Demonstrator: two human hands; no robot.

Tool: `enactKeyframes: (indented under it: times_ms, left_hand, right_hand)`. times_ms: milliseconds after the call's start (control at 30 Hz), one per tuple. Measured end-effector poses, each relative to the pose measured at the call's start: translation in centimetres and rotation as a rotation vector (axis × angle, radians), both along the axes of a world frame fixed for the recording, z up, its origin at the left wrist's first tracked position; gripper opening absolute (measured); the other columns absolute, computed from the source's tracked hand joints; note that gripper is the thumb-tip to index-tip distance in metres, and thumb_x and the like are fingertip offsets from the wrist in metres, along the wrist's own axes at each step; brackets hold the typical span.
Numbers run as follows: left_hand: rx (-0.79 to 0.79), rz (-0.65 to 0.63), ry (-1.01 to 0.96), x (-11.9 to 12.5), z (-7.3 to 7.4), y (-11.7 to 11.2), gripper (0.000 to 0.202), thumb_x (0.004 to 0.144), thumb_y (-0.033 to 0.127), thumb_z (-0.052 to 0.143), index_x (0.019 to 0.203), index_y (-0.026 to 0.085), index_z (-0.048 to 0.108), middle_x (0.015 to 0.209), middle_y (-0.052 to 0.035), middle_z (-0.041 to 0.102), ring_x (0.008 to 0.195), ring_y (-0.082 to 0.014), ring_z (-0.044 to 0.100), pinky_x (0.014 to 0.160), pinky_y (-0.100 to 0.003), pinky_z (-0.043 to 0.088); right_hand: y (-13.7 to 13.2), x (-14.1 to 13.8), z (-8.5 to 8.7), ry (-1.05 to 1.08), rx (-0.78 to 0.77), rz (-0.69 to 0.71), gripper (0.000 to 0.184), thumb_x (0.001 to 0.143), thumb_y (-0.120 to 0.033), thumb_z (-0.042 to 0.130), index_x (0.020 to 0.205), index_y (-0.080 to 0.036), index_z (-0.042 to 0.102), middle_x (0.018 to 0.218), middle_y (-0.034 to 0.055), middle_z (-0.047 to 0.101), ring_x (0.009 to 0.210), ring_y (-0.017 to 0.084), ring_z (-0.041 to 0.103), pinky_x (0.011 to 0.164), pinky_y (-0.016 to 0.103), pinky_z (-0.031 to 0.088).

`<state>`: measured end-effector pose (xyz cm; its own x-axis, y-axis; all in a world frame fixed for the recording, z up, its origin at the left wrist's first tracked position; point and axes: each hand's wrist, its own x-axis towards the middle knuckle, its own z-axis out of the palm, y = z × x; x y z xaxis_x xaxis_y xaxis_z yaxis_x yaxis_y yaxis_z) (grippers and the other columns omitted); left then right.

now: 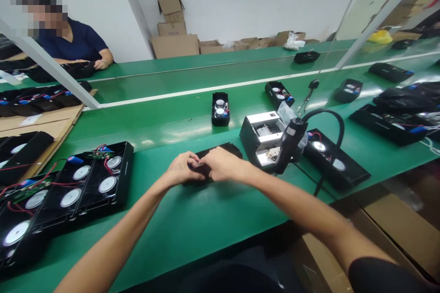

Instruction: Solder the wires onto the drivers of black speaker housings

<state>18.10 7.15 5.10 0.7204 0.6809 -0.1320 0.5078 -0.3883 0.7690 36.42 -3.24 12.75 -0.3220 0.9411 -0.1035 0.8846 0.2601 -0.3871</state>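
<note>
A black speaker casing (228, 147) lies on the green bench in front of me, mostly covered by my hands. My left hand (183, 169) is closed at its left part, with thumb and fingers bent in over it. Against it, my right hand (222, 165) is closed too, its fingertips pinched near those of the left. Whatever sits between the right fingertips is too small or hidden to make out. Just right of the casing stands a screw feeder (264, 132) with a silver top. A black electric screwdriver (290, 144) leans in front of it, its cable looping right.
Open speaker casings (115, 176) with round drivers, wires and blue cells line the left. Another open casing (220, 110) lies ahead; a longer one (338, 160) is at right. Across the line sits a co-worker (79, 39). Cardboard boxes (175, 41) stand by the wall.
</note>
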Motion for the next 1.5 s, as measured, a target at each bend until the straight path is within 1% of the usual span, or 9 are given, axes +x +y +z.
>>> enactKeyframes:
  times_ms: [100, 200, 333, 667, 767, 967, 1133, 1267, 1500]
  left_hand:
    - [0.396, -0.039, -0.061, -1.0, -2.1, -2.9, 0.023, 0.059, 0.026, 0.095, 0.064, 0.024, 0.073, 0.109, -0.0033, 0.075, 0.128, -0.0364, 0.057, 0.109, -0.052, 0.046]
    - [0.718, -0.063, -0.137, -2.0, -4.0, -5.4, 0.015, 0.071, 0.017, 0.087, 0.073, 0.025, 0.075, 0.112, -0.0035, 0.077, 0.138, -0.0401, 0.051, 0.112, -0.061, 0.042]
    - [0.857, -0.075, -0.193, -2.5, -4.6, -6.5, 0.015, 0.074, 0.014, 0.085, 0.078, 0.025, 0.075, 0.112, -0.0048, 0.078, 0.137, -0.0419, 0.052, 0.112, -0.065, 0.041]
    - [0.932, -0.082, -0.208, -2.5, -4.9, -6.2, 0.012, 0.078, 0.016, 0.082, 0.079, 0.026, 0.074, 0.111, -0.0052, 0.078, 0.135, -0.0428, 0.054, 0.110, -0.067, 0.043]
    - [0.945, -0.090, -0.210, -2.6, -5.2, -6.0, 0.011, 0.079, 0.017, 0.080, 0.078, 0.026, 0.073, 0.111, -0.0059, 0.078, 0.135, -0.0427, 0.054, 0.109, -0.067, 0.043]
    - [0.926, -0.086, -0.194, -1.7, -5.0, -6.3, 0.009, 0.079, 0.020, 0.081, 0.078, 0.026, 0.075, 0.112, -0.0060, 0.078, 0.134, -0.0421, 0.055, 0.108, -0.065, 0.044]
    - [0.895, -0.109, -0.165, -1.0, -4.9, -6.5, 0.009, 0.079, 0.018, 0.080, 0.080, 0.026, 0.076, 0.115, -0.0063, 0.077, 0.137, -0.0412, 0.053, 0.111, -0.064, 0.042]
    - [0.887, -0.105, -0.186, -1.0, -4.9, -6.5, 0.012, 0.075, 0.017, 0.083, 0.077, 0.025, 0.075, 0.111, -0.0061, 0.078, 0.135, -0.0423, 0.054, 0.109, -0.066, 0.043]
    - [0.839, -0.076, -0.172, -0.9, -4.6, -6.8, 0.014, 0.073, 0.017, 0.085, 0.077, 0.026, 0.075, 0.112, -0.0046, 0.078, 0.137, -0.0408, 0.053, 0.113, -0.065, 0.041]
  right_hand:
    - [-6.3, 1.8, -1.0, 0.319, 0.576, -0.170, 0.036, 0.089, -0.012, 0.066, 0.123, -0.022, 0.072, 0.111, 0.0091, 0.078, 0.105, 0.025, 0.069, 0.094, 0.040, 0.054]
    - [-11.5, 5.1, -3.2, 0.494, 1.128, -0.705, 0.019, 0.091, -0.020, 0.072, 0.110, -0.025, 0.071, 0.097, 0.0046, 0.069, 0.090, 0.023, 0.066, 0.082, 0.039, 0.054]
    - [-13.2, 9.9, -5.7, 0.301, 1.043, -1.186, 0.035, 0.092, -0.046, 0.071, 0.115, -0.020, 0.067, 0.108, 0.0101, 0.064, 0.090, 0.024, 0.060, 0.084, 0.044, 0.052]
    - [-11.8, 11.4, -8.6, 0.960, 0.781, -1.012, 0.038, 0.076, -0.041, 0.085, 0.101, -0.020, 0.066, 0.073, -0.0030, 0.064, 0.062, 0.016, 0.062, 0.065, 0.033, 0.054]
    - [-12.2, 12.2, -7.2, 1.123, 0.757, -0.957, 0.028, 0.081, -0.038, 0.083, 0.092, -0.019, 0.066, 0.061, -0.0065, 0.058, 0.051, 0.012, 0.056, 0.056, 0.029, 0.048]
    - [-11.1, 12.9, -2.7, 1.208, 1.178, -0.798, 0.038, 0.084, -0.027, 0.082, 0.108, -0.026, 0.052, 0.057, -0.0132, 0.054, 0.044, 0.010, 0.050, 0.052, 0.027, 0.046]
    - [-9.9, 12.4, -1.8, 1.105, 0.948, -0.773, 0.033, 0.082, -0.026, 0.083, 0.093, -0.024, 0.053, 0.053, -0.0116, 0.055, 0.041, 0.010, 0.050, 0.048, 0.026, 0.044]
    - [-10.4, 10.2, -1.6, 1.192, 0.712, -0.651, 0.031, 0.084, -0.023, 0.082, 0.103, -0.024, 0.057, 0.053, -0.0124, 0.053, 0.041, 0.009, 0.048, 0.045, 0.025, 0.041]
    - [-8.9, 3.2, -2.4, 1.505, 0.733, -0.424, 0.026, 0.096, -0.019, 0.068, 0.114, -0.028, 0.052, 0.060, -0.0126, 0.050, 0.043, 0.008, 0.047, 0.047, 0.024, 0.043]
